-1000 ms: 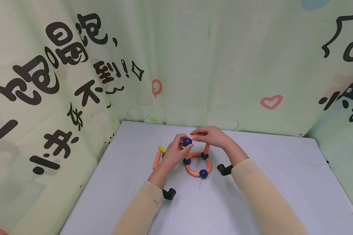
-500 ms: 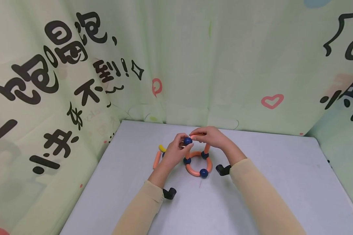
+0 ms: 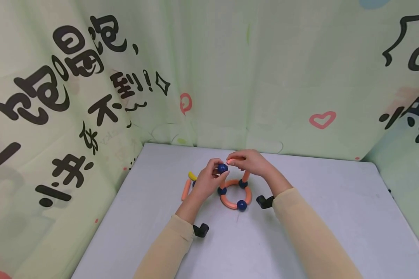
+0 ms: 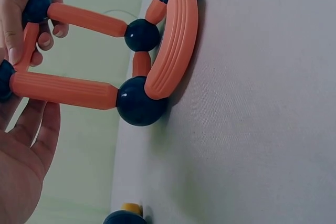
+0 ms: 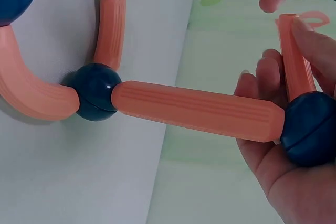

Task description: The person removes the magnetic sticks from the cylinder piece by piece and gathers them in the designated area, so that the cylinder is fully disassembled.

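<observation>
A ring of curved orange rods [image 3: 229, 203] and blue balls [image 3: 241, 205] lies on the table. Two straight orange rods rise from it. My left hand [image 3: 207, 180] grips the blue ball [image 3: 222, 168] atop the left upright rod [image 4: 65, 90]. My right hand [image 3: 252, 162] holds the blue ball [image 5: 310, 129] on the right upright rod [image 5: 199, 108] and pinches a short orange rod [image 5: 297, 59] that joins this ball. In the right wrist view, that rod's free end points toward the left hand's ball, with a gap between them. The left upright is mostly hidden in the head view.
Left of the ring lie a loose orange rod [image 3: 186, 190] and a yellow curved piece [image 3: 192, 176] beside a blue ball [image 4: 125, 217], partly hidden by the left hand in the head view. A printed curtain [image 3: 216, 77] hangs behind the white table [image 3: 335, 217].
The orange rod's free end has drawn slightly right, away from the left hand's ball. The left hand and the ring stay nearly still.
</observation>
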A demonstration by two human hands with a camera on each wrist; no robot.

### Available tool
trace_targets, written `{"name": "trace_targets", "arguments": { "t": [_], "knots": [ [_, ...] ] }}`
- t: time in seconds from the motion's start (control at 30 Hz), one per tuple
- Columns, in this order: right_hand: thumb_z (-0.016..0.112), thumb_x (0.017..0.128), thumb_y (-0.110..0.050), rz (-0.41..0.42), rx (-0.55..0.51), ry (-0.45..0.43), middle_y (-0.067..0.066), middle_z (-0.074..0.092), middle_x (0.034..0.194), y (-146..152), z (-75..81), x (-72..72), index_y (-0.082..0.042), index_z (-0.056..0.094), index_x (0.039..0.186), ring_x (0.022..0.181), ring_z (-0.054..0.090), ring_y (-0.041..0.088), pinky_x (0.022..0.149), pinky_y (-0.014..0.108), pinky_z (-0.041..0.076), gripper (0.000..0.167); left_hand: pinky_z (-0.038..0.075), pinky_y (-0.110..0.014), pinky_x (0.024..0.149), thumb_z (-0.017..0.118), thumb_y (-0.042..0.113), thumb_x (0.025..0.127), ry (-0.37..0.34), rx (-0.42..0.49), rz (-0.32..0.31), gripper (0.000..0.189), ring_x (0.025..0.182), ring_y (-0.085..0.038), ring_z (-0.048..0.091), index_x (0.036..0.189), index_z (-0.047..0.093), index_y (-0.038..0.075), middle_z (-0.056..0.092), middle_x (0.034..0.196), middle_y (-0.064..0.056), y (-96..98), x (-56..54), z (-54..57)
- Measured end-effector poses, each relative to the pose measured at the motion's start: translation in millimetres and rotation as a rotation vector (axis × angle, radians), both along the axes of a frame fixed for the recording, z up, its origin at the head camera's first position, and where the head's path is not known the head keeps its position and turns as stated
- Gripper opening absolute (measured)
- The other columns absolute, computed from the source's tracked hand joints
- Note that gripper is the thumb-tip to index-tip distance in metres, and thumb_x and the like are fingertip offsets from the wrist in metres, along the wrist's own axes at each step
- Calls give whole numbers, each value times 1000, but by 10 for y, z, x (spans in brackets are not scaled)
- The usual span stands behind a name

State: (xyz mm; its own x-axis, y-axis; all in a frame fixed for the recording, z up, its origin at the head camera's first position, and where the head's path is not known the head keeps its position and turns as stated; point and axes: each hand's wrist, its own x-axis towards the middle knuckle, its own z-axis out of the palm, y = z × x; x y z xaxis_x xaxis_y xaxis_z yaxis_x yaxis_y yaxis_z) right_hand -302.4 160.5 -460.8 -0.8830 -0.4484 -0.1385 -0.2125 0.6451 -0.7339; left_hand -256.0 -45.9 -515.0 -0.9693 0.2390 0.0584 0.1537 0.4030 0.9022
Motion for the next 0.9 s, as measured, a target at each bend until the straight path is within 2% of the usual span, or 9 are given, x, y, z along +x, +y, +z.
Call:
{"name": "trace_targets", "arguments": {
  "t": [0.13, 0.23, 0.43, 0.6, 0.9],
  "knots": [
    [61, 98, -41, -1, -4, -24, 0, 66, 114, 6, -13, -12, -26, 68, 124, 97, 62, 30, 78, 37, 57, 31, 58, -32, 86, 66, 43, 94, 22, 9, -11, 45, 104, -16, 65, 130, 45, 25, 63, 122, -1, -15, 4, -7],
    [61, 98, -38, 1, -24, -56, 1, 65, 117, 8, 1, 3, -25, 67, 126, 100, 62, 30, 81, 39, 58, 32, 57, -33, 87, 66, 43, 94, 13, 14, -10, 44, 104, -16, 65, 129, 45, 26, 64, 121, 0, -13, 7, -4],
    [60, 99, -34, 0, -62, -89, 5, 62, 122, 20, 1, 12, -25, 65, 129, 100, 59, 28, 76, 40, 60, 31, 58, -33, 85, 66, 44, 93, -9, 15, 7, 42, 102, -17, 65, 127, 47, 29, 63, 122, -2, -13, 7, -13],
    [59, 99, -36, -7, -62, -80, 3, 66, 114, 22, 1, -3, -22, 64, 124, 103, 60, 33, 75, 39, 59, 29, 58, -32, 82, 67, 44, 93, -11, 16, 15, 42, 101, -15, 65, 128, 48, 30, 62, 121, -1, -15, 6, -16],
    [54, 101, -25, -15, -45, -61, 1, 72, 106, 39, 16, 15, -15, 65, 119, 105, 59, 27, 84, 39, 56, 24, 58, -33, 84, 66, 47, 92, -25, 19, 14, 44, 104, -17, 65, 128, 48, 30, 61, 125, -1, -9, -1, -25]
  ]
}}
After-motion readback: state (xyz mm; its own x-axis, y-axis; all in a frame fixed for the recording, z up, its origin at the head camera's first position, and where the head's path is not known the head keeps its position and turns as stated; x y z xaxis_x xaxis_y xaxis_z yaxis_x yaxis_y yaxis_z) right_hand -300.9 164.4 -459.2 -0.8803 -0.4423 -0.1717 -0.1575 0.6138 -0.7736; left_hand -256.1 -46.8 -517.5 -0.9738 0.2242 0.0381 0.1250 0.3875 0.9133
